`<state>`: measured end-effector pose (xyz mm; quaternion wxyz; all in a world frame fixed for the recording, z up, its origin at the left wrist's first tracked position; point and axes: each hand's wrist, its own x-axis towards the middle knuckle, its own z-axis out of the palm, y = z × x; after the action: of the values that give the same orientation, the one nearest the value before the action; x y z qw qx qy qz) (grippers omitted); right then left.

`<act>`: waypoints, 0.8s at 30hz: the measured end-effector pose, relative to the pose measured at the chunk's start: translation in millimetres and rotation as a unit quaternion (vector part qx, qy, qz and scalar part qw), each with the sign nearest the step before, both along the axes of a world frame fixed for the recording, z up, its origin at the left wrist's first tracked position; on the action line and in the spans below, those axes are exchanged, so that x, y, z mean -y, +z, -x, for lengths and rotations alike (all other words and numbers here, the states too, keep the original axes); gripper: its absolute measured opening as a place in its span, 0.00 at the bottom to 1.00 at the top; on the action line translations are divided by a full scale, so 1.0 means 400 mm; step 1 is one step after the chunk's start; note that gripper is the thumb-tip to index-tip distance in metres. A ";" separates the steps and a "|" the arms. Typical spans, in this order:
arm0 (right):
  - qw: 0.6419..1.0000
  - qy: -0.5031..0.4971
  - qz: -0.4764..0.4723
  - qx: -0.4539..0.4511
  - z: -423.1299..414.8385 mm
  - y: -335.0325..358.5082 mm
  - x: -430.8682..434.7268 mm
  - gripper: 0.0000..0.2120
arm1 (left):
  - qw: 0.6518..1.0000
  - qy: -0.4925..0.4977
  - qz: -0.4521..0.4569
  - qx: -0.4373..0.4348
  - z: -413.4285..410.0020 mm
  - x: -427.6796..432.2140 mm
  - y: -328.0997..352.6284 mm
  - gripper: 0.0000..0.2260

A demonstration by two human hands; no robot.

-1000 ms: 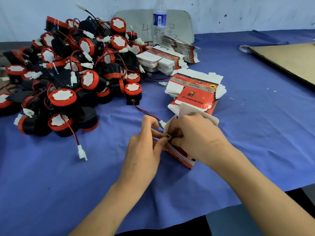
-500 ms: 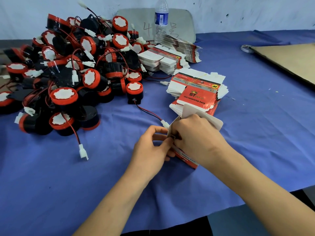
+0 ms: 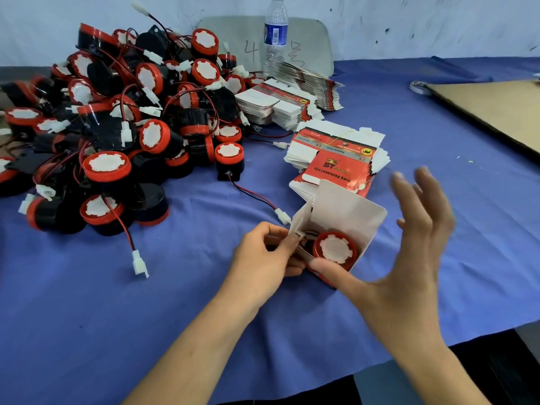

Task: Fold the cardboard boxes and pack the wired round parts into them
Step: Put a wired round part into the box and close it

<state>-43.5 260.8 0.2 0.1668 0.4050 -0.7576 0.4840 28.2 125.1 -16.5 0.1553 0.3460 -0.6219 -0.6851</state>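
A small red and white cardboard box (image 3: 347, 209) stands open on the blue cloth, its lid flaps up. Inside sits a round part (image 3: 336, 250) with a red rim and white centre. My left hand (image 3: 263, 255) pinches the box's left flap and corner. To the right of the box my right hand (image 3: 409, 247) is lifted off it, fingers spread and blurred, its thumb near the box's front edge. A big heap of wired round parts (image 3: 117, 127) lies at the left. Stacks of flat boxes (image 3: 336, 153) lie just behind the open one.
More flat box stacks (image 3: 280, 103) and a water bottle (image 3: 274, 33) stand at the back. A brown cardboard sheet (image 3: 496, 109) lies at the far right. One loose round part (image 3: 229, 160) trails its wire toward the box; another connector (image 3: 139, 266) lies at front left.
My right hand has come off the box and swung open to the right, uncovering the round part inside. The left hand keeps its pinch on the flap.
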 end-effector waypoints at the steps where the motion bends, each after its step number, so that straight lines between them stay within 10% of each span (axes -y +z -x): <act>1: 0.996 0.020 -0.002 0.086 -0.001 -0.019 -0.009 0.52 | 1.000 -0.008 0.022 0.010 -0.005 0.002 -0.006 0.07; 4: 0.952 0.091 0.027 0.289 0.010 -0.061 -0.013 0.54 | 0.993 -0.051 0.097 0.035 -0.020 0.012 -0.013 0.08; 8: 0.943 0.147 0.007 0.300 0.063 -0.081 -0.018 0.40 | 0.959 -0.121 0.253 0.034 -0.024 0.041 -0.003 0.08; 16: 0.931 0.182 -0.023 0.315 0.108 -0.082 -0.013 0.25 | 0.973 -0.183 0.136 -0.016 0.010 0.060 0.033 0.11; 24: 0.933 0.181 -0.018 0.309 0.105 -0.090 -0.009 0.23 | 0.997 -0.033 0.068 -0.014 0.020 -0.012 0.003 0.14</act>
<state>-85.6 264.4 -35.8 -0.1737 0.3685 -0.6940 0.5937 20.3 129.9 -15.4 0.1642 0.3046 -0.6759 -0.6508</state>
